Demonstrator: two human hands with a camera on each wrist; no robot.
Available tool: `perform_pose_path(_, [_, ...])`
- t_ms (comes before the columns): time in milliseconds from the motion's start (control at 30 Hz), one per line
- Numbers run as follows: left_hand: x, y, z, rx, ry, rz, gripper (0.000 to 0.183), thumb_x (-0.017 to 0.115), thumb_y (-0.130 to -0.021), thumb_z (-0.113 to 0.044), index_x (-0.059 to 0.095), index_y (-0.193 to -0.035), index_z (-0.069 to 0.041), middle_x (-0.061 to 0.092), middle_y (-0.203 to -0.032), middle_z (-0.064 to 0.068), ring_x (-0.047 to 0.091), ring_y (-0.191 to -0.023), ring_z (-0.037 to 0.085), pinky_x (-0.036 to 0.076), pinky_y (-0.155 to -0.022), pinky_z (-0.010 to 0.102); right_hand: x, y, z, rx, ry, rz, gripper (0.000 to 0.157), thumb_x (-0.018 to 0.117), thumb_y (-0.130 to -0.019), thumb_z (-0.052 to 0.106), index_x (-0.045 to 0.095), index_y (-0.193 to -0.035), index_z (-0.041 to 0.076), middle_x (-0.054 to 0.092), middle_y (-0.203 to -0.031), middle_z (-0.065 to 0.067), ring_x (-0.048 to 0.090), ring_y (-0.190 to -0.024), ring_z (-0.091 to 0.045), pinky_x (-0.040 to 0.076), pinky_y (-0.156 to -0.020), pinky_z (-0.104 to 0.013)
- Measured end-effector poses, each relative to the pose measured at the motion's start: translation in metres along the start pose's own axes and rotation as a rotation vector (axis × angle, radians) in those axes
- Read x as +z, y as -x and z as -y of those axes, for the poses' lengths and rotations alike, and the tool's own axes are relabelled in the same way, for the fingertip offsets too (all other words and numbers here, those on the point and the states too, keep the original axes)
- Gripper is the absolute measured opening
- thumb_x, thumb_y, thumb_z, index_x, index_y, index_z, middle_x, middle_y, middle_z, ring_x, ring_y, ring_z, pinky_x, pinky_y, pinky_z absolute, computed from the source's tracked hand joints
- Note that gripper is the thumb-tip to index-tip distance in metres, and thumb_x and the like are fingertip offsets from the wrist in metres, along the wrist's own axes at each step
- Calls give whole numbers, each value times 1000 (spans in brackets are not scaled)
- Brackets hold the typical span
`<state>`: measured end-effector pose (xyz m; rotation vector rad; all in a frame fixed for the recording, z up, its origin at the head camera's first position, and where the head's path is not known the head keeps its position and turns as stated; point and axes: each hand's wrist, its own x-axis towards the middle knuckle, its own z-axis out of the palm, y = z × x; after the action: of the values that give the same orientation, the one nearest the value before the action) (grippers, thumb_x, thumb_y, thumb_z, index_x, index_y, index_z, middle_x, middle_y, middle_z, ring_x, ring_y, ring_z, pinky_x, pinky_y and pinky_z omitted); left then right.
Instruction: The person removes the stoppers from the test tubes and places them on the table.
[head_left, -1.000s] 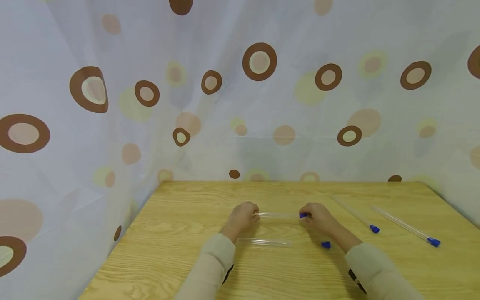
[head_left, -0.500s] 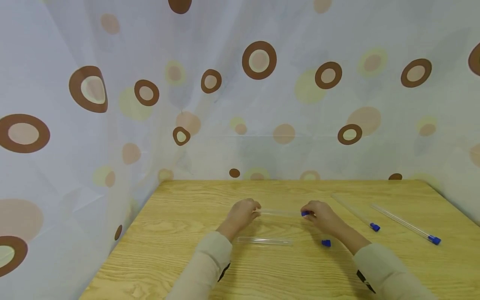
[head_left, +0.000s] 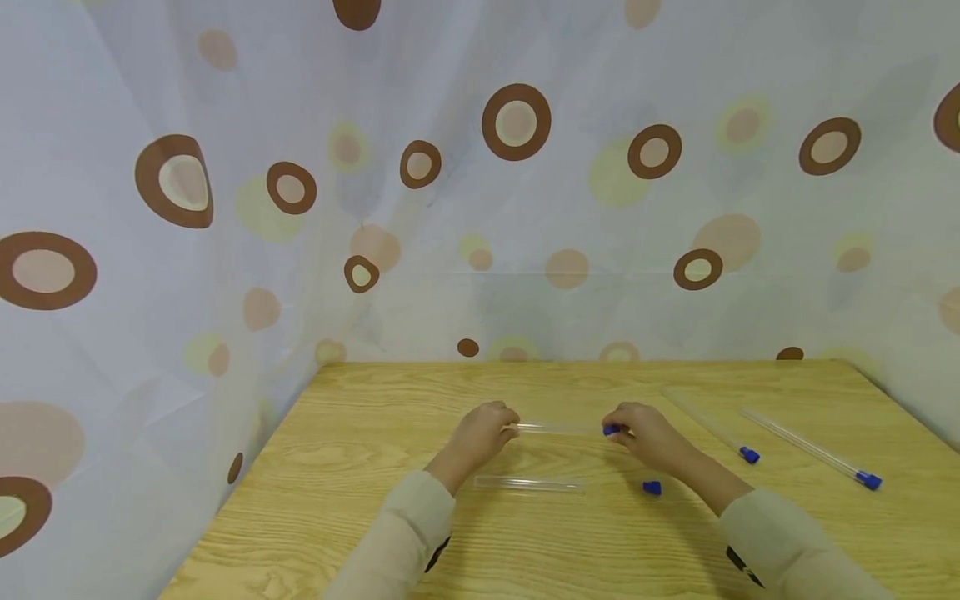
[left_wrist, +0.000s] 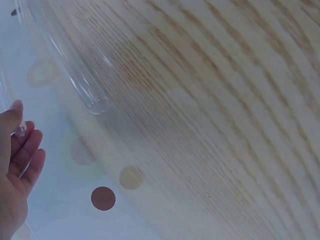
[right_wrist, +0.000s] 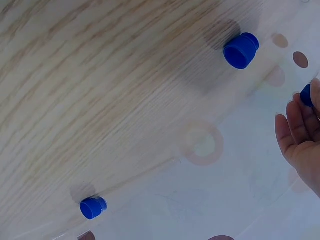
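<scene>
My left hand (head_left: 480, 435) pinches the left end of a clear test tube (head_left: 555, 428), held level over the table. In the left wrist view its rounded tip (left_wrist: 20, 131) shows between thumb and fingers. At the tube's other end my right hand (head_left: 651, 435) pinches a blue cap (head_left: 611, 430); the fingers partly hide where cap and tube meet. Nearer to me lies a second clear test tube (head_left: 528, 483), uncapped, its rounded end (left_wrist: 96, 104) in the left wrist view. A loose blue cap (head_left: 652, 487) rests right of it, hollow side visible in the right wrist view.
Two clear tubes with blue caps on, one (head_left: 708, 423) and another (head_left: 806, 448), lie slanted at the right of the wooden table (head_left: 337, 500). A spotted curtain (head_left: 450, 217) hangs behind and along the sides.
The right hand and cap have shifted slightly right, and both forearms have spread outward. Both hands keep their hold on tube and cap; the things on the table have not moved.
</scene>
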<state>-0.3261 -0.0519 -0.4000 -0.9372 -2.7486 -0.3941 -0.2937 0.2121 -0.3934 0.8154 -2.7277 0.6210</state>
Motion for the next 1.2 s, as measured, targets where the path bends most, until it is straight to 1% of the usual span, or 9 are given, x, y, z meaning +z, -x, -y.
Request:
perform_pose_path(200, [-3, 5, 0, 9, 31, -4, 21, 65, -85, -16, 69, -102, -3, 67, -95, 6, 64, -86, 16, 53, -73, 17, -4, 1, 5, -9, -2, -3, 12, 66, -81, 0, 68, -92, -2, 63, -82, -4, 56, -73, -14, 51, -61, -24])
perform_pose_path(400, [-6, 9, 0, 30, 46, 0, 22, 64, -86, -16, 68, -103, -2, 66, -94, 6, 64, -86, 16, 53, -73, 17, -1, 4, 4, -29, 5, -17, 12, 67, -81, 0, 68, -93, -3, 63, -82, -3, 56, -72, -14, 51, -61, -23])
perform_pose_path(633, [-10, 14, 0, 80, 54, -18, 22, 65, -86, -15, 68, -102, -2, 67, -95, 7, 64, -86, 16, 53, -74, 17, -2, 7, 5, -52, -10, -23, 12, 66, -81, 0, 68, -93, -2, 63, -82, -2, 56, -73, -13, 51, -62, -23])
perform_pose_path(867, [-12, 18, -3, 107, 55, -28, 21, 65, -85, -14, 68, -102, -1, 66, -93, 6, 63, -84, 15, 52, -72, 14, -4, 13, 9, -58, -21, -11, 13, 66, -81, 2, 67, -94, -2, 63, -83, -1, 53, -71, -8, 51, -62, -21])
perform_pose_path(1000, [-12, 21, -3, 114, 41, -46, 21, 65, -86, -16, 68, -101, -2, 65, -93, 6, 63, -84, 14, 52, -72, 14, -3, 15, 11, -53, -31, -6, 14, 66, -82, 2, 67, -95, -3, 63, -84, -1, 54, -72, -8, 52, -63, -22])
perform_pose_path(1200, [-11, 24, -4, 132, 65, -53, 20, 64, -87, -13, 67, -102, 0, 63, -96, 7, 62, -86, 16, 52, -74, 14, -3, 17, 12, -48, -39, -13, 14, 66, -82, 3, 67, -95, -2, 63, -85, 0, 54, -73, -9, 52, -64, -22])
